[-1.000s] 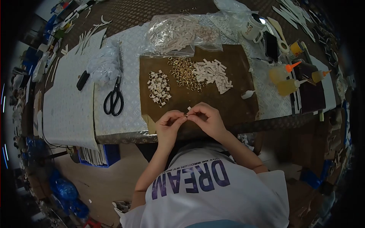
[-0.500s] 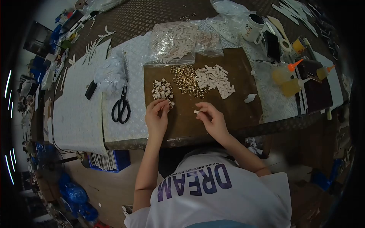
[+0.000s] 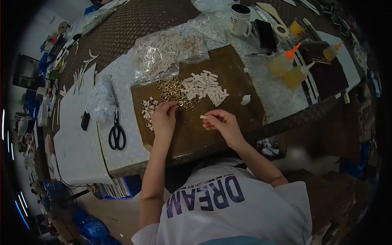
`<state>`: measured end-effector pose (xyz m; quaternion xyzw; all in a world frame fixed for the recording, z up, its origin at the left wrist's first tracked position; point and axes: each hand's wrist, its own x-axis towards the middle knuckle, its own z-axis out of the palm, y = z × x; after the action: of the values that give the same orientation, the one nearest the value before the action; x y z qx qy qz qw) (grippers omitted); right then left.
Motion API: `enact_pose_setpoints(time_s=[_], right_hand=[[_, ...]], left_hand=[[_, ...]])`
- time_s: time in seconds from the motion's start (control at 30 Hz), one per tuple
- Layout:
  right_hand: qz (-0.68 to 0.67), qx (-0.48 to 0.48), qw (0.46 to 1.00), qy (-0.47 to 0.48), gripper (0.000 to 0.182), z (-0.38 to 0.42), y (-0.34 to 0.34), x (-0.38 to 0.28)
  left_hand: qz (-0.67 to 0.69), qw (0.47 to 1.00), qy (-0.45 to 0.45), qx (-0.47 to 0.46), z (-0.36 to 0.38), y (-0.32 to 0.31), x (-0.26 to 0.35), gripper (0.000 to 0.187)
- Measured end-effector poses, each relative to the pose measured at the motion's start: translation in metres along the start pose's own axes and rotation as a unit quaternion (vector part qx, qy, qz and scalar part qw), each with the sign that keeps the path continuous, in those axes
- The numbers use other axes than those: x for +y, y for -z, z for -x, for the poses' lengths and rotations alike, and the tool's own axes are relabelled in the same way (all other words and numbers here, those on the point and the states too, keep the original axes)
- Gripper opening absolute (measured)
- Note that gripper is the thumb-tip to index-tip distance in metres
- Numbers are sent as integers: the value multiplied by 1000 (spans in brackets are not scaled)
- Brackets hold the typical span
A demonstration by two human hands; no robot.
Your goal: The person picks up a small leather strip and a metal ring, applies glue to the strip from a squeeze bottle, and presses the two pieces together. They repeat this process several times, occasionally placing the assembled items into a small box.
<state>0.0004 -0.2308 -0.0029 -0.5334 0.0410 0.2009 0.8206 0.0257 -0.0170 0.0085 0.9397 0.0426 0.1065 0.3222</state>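
My right hand [image 3: 222,125] pinches a short white strip [image 3: 203,117] between thumb and fingers, just above the brown mat [image 3: 196,139]. At the near edge of a heap of small gold-coloured metal rings [image 3: 169,89], the fingertips of my left hand [image 3: 164,118] are drawn together. Whether a ring is between them is too small to make out. More loose white strips [image 3: 206,86] lie heaped to the right of the rings, touching them. Left of my left hand is a pile of small white pieces with gold bits [image 3: 148,109], partly hidden by the hand.
Clear bags of pale pieces [image 3: 157,53] lie behind the mat. Black scissors [image 3: 117,134] rest at left, beside a crumpled plastic bag [image 3: 101,100]. On the right stand a mug [image 3: 239,20], orange-tipped glue bottles [image 3: 281,64] and a phone [image 3: 265,36].
My left hand has gone from the pile of small white pieces to the edge of the ring heap. My right hand keeps the white strip. The camera view has turned.
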Motion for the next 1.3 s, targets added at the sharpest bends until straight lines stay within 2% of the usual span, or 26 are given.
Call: enact_pose_setpoints(time_s=[0.03, 0.1, 0.2, 0.23, 0.33, 0.47, 0.67, 0.73, 0.83, 1.03, 1.07, 1.17, 1.27, 1.3], right_hand=[[5, -4, 1000, -2, 18, 0, 1, -1], [18, -11, 999, 28, 19, 0, 0, 0], [15, -18, 999, 32, 19, 1, -5, -3], [10, -20, 999, 27, 19, 1, -8, -5], [-2, -40, 999, 23, 18, 3, -16, -5], [5, -62, 998, 14, 19, 5, -24, -3], [-8, -100, 994, -32, 18, 10, -28, -1], [-17, -106, 993, -40, 17, 12, -31, -2], [21, -113, 993, 9, 16, 15, -34, -4], [230, -122, 960, 108, 14, 21, -34, -7], [238, -119, 959, 96, 12, 22, -33, -8], [230, -112, 964, 72, 9, 21, -34, -9], [175, -104, 977, 63, 7, 17, -28, 3], [164, -104, 979, 66, 7, 16, -27, 5]], left_hand=[[116, 992, 41, -17, 5, -1, 1, 15], [341, 931, 123, -46, 19, -3, 3, 17], [532, 816, 210, -88, 42, 13, 29, 18], [547, 801, 221, -100, 49, 14, 29, 21], [584, 770, 229, -117, 64, 17, 33, 21], [574, 781, 220, -114, 72, 18, 31, 21], [616, 742, 223, -146, 78, 24, 29, 23], [604, 755, 209, -146, 80, 23, 25, 22], [594, 771, 188, -131, 83, 21, 21, 20], [523, 829, 177, -90, 88, 23, 23, 18], [510, 837, 181, -83, 88, 23, 25, 18], [534, 820, 171, -112, 88, 24, 24, 18], [577, 772, 225, -143, 85, 29, 29, 18], [573, 778, 210, -147, 84, 28, 26, 19]])
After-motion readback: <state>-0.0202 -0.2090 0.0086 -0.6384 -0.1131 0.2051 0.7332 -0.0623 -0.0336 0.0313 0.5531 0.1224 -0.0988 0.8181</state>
